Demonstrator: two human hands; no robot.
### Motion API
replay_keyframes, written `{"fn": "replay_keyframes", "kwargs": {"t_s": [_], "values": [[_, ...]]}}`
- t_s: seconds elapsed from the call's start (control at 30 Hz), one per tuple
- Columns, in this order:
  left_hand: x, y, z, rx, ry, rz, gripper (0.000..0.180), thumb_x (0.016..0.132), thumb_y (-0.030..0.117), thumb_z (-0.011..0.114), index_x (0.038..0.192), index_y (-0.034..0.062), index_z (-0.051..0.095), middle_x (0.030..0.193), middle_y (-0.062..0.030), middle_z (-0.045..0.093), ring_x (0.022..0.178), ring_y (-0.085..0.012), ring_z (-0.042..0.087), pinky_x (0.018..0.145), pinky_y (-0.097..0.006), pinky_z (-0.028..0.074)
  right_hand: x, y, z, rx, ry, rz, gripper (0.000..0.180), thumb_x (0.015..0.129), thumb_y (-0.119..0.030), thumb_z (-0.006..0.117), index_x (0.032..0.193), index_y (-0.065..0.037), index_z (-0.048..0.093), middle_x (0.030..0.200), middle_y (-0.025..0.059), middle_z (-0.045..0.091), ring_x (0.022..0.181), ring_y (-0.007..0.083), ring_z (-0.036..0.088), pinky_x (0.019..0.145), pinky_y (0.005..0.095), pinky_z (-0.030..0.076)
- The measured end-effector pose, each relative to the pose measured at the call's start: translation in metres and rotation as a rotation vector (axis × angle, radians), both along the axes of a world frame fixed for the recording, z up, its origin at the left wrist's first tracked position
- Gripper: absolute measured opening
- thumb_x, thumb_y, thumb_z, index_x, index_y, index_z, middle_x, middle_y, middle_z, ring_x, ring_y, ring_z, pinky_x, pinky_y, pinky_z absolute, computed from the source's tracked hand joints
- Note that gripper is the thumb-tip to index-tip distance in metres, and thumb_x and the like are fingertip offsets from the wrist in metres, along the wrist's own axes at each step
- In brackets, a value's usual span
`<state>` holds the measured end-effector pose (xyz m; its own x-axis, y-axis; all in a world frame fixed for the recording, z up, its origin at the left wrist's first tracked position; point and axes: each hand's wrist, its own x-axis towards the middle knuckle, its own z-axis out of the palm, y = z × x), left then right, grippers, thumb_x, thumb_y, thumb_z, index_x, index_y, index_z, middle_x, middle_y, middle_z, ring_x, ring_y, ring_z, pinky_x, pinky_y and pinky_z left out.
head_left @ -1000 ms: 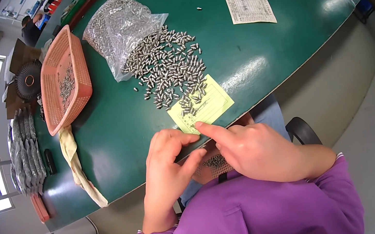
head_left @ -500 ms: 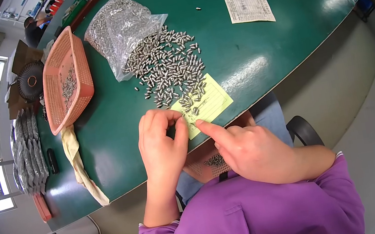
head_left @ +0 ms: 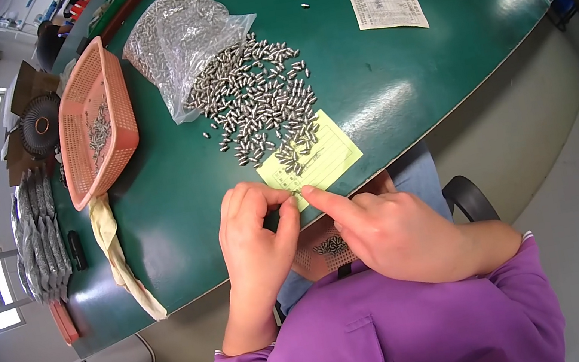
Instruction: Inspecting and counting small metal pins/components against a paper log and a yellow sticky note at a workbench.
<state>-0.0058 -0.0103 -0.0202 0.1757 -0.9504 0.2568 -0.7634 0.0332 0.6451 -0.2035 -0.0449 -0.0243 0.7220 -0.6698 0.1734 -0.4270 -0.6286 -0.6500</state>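
A yellow lined card [head_left: 330, 149] lies at the near edge of the green table, with small pointed metal pins [head_left: 257, 99] spilling onto its far part. Over its near left corner, my left hand [head_left: 254, 221] has thumb and forefinger curled together into a pinch. What sits between those fingertips is too small to make out. My right hand [head_left: 395, 228] stretches its forefinger to the card, the tip close beside the left fingertips. Its other fingers are curled under and partly hidden. Behind the pile, a clear plastic bag [head_left: 179, 35] full of the same pins lies with its mouth toward me.
A pink mesh basket [head_left: 122, 128] holding some pins stands at left, a cream cloth strip [head_left: 110, 243] near it. Filled bags [head_left: 39, 236] and a black fan [head_left: 40, 126] are farther left. A printed slip [head_left: 386, 0] lies at right. Another pink basket [head_left: 309, 257] sits below the table edge.
My left hand has shifted slightly toward me and right, its fingertips now lower and nearer my right forefinger. The right hand stays nearly in place. The view has shifted a little.
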Motion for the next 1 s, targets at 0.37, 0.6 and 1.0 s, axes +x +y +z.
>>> {"fn": "replay_keyframes", "kwargs": {"t_s": [0.37,0.6,1.0], "values": [[0.002,0.004,0.008,0.031,-0.048,-0.102,0.013,0.077,0.001,0.075,0.082,0.0045,0.064,0.084,-0.0079,0.062,0.081,-0.0287,0.059,0.072,-0.039,0.049,0.002,-0.004,0.009,0.052,0.031,0.019,0.052,0.089,-0.003,0.064,0.14,-0.004,0.056,0.077,0.0143,0.065,0.066,0.0325,0.067,0.076,0.0415,0.057],[-0.004,0.003,0.008,0.005,-0.063,-0.107,0.016,0.076,0.002,0.078,0.087,0.0055,0.066,0.089,-0.0081,0.064,0.084,-0.0289,0.061,0.074,-0.04,0.05,-0.009,-0.004,-0.001,0.114,-0.152,-0.06,0.052,0.092,-0.004,0.061,0.143,-0.008,0.052,0.085,0.0159,0.069,0.072,0.0339,0.069,0.065,0.0437,0.057],[-0.014,-0.02,-0.003,-0.183,-0.239,-0.043,0.015,0.077,-0.002,0.074,0.082,0.0068,0.063,0.084,-0.0054,0.062,0.077,-0.0269,0.058,0.068,-0.038,0.048,-0.012,-0.008,0.001,0.097,-0.124,-0.097,0.049,0.091,-0.003,0.061,0.139,-0.007,0.054,0.084,0.0168,0.068,0.071,0.0344,0.069,0.062,0.0443,0.056]]}}
